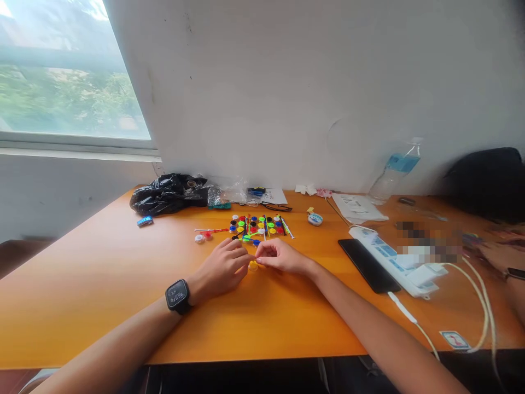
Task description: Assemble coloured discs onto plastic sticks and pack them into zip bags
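My left hand (223, 266) and my right hand (279, 255) meet at the middle of the orange table (102, 284), fingertips pinched together. A small yellow cap-like piece (253, 266) sits just below the fingertips; what the fingers pinch is too small to name. A black smartwatch (178, 296) is on my left wrist. Just beyond the hands lies a cluster of small coloured round pieces and thin coloured sticks (258, 225). Two loose pieces, white and red (203, 237), lie to its left.
A black plastic bag (168, 192) and clear wrappers lie at the back. A black phone (368, 265), a white power strip (394, 257) with cables, papers (356, 207) and a water bottle (394, 172) stand to the right. Another person's hand (498, 254) is at the far right.
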The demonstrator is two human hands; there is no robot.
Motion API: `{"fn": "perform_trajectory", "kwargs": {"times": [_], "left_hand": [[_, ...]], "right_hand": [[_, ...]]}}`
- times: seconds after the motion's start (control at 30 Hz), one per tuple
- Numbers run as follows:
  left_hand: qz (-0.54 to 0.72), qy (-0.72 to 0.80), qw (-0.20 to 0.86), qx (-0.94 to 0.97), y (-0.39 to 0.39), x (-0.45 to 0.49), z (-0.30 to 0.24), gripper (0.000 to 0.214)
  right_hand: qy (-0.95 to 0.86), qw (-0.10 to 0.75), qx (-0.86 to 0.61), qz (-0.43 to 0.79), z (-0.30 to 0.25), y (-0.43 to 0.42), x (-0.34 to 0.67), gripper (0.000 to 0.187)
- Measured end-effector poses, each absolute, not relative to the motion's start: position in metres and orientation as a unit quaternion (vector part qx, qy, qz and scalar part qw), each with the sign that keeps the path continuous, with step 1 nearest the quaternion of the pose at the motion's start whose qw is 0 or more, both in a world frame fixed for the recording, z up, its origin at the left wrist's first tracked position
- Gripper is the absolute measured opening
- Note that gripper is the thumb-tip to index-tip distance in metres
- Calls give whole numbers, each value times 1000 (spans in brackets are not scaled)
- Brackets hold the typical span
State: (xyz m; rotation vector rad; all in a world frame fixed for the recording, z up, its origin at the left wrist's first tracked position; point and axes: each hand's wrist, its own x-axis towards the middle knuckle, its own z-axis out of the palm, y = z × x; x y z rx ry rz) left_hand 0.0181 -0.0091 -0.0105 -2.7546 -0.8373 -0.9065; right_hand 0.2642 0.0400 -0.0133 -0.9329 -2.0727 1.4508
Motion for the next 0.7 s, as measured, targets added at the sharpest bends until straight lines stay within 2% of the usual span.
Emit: {"fn": "perform_trajectory", "kwargs": {"times": [0.3,0.5,0.7], "left_hand": [[-305,-274,26,-912,-10,19,-8,21],[-288,-277,21,-917,-13,24,-8,12],[-290,-288,17,-913,-17,30,-12,14]], "right_hand": [[-779,208,-342,482,-13,37,262,13],[-799,213,-336,451,-10,37,259,18],[-790,225,-341,457,-22,38,257,24]]}}
